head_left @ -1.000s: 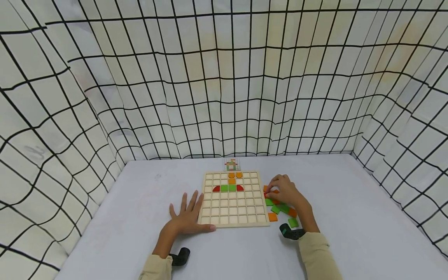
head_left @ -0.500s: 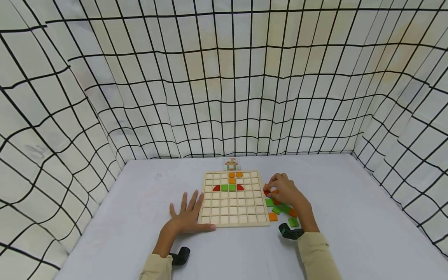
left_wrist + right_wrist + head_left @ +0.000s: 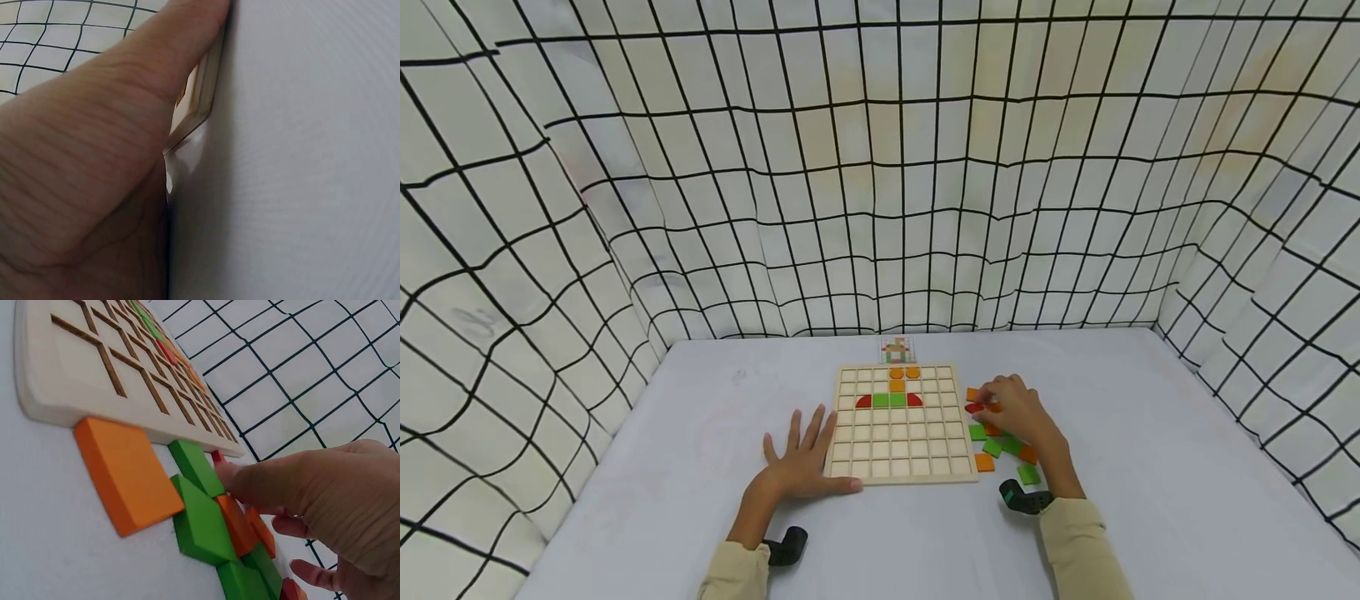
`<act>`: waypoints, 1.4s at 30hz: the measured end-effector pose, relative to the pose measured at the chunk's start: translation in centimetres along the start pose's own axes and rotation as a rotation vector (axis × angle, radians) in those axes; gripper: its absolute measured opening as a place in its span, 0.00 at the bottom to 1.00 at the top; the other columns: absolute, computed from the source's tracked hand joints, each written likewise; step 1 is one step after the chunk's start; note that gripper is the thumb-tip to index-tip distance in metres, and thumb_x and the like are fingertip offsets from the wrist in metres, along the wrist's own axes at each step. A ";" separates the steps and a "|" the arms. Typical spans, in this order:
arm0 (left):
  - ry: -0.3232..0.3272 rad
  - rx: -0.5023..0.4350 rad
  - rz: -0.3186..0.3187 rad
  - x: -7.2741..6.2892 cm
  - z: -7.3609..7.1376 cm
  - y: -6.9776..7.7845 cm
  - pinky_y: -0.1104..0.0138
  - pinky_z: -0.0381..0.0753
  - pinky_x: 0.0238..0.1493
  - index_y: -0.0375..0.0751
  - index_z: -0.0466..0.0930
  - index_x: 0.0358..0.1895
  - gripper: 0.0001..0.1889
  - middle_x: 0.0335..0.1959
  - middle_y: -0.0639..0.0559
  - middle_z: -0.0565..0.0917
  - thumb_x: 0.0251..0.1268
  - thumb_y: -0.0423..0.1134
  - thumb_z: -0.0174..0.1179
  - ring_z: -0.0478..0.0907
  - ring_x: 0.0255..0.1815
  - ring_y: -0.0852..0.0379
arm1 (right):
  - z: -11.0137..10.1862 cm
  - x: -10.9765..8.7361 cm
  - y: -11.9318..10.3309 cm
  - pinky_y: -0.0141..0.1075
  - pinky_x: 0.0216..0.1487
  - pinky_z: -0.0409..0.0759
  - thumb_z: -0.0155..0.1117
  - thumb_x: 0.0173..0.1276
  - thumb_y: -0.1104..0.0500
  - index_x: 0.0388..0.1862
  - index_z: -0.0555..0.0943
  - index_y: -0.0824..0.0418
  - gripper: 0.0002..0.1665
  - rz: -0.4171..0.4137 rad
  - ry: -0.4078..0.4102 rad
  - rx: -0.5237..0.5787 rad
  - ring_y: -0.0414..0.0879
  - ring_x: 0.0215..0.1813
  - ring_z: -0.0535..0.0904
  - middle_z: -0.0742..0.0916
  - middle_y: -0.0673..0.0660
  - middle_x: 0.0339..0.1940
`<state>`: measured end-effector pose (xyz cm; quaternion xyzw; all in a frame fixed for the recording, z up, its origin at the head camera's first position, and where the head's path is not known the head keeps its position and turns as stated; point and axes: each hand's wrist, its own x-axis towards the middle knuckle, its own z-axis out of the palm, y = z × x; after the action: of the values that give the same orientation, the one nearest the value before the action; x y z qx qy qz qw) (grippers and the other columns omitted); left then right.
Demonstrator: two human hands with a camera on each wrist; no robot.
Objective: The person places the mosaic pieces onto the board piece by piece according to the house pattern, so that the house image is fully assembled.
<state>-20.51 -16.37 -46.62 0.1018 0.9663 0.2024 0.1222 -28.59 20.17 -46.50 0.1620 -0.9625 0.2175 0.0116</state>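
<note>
A pale wooden grid board (image 3: 880, 450) lies flat, with orange, green and red pieces set in its far cells. My left hand (image 3: 797, 473) is spread at its near left corner, fingers along the left side and thumb across the front edge. In the left wrist view, that thumb covers much of the board's edge (image 3: 200, 103). To the right of the board, my right hand (image 3: 1017, 410) pinches a small red piece (image 3: 973, 408) between thumb and forefinger; the right wrist view shows only a bit of it beyond the thumb.
Loose green tiles (image 3: 992, 447) and orange tiles (image 3: 984, 462) lie close against the board's right side, partly overlapping. A small picture card (image 3: 897, 350) with a coloured pattern lies behind the board. White cloth walls with a black grid (image 3: 895, 250) surround the white table (image 3: 685, 450).
My right fingers have shifted slightly at the red piece, which now shows a little farther from me and uncovers the orange tile behind it. My left hand has stayed put.
</note>
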 end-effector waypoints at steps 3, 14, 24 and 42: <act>-0.011 -0.001 -0.004 0.0 0.1 0.0 0.27 0.24 0.65 0.43 0.42 0.79 0.64 0.81 0.42 0.37 0.45 0.74 0.63 0.25 0.79 0.33 | 0.1 -0.1 -0.1 0.63 0.55 0.69 0.68 0.65 0.53 0.43 0.85 0.52 0.09 0.016 -0.014 0.009 0.57 0.57 0.71 0.84 0.56 0.48; 0.001 0.019 -0.008 -0.1 0.0 0.2 0.26 0.26 0.65 0.43 0.41 0.80 0.63 0.81 0.42 0.37 0.47 0.72 0.65 0.25 0.79 0.33 | 0.0 0.0 0.1 0.60 0.60 0.70 0.70 0.64 0.50 0.44 0.84 0.58 0.15 0.098 0.012 0.040 0.57 0.58 0.73 0.84 0.58 0.49; 0.010 0.006 -0.001 -0.2 0.0 0.3 0.26 0.26 0.64 0.43 0.42 0.79 0.63 0.81 0.41 0.39 0.47 0.71 0.66 0.25 0.79 0.32 | 0.2 -0.2 0.6 0.56 0.55 0.72 0.70 0.64 0.48 0.42 0.84 0.59 0.17 0.053 0.072 0.016 0.55 0.55 0.74 0.84 0.58 0.48; 0.003 0.003 -0.003 0.0 -0.1 0.1 0.27 0.25 0.64 0.44 0.42 0.80 0.63 0.81 0.43 0.38 0.46 0.72 0.65 0.25 0.79 0.33 | 2.9 1.8 -6.6 0.36 0.43 0.78 0.71 0.63 0.51 0.39 0.82 0.56 0.12 -0.171 0.035 0.251 0.43 0.43 0.78 0.83 0.50 0.41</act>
<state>-20.54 -16.29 -46.53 0.1001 0.9670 0.2008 0.1208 -28.10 12.77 -46.24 0.2396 -0.9101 0.3372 0.0263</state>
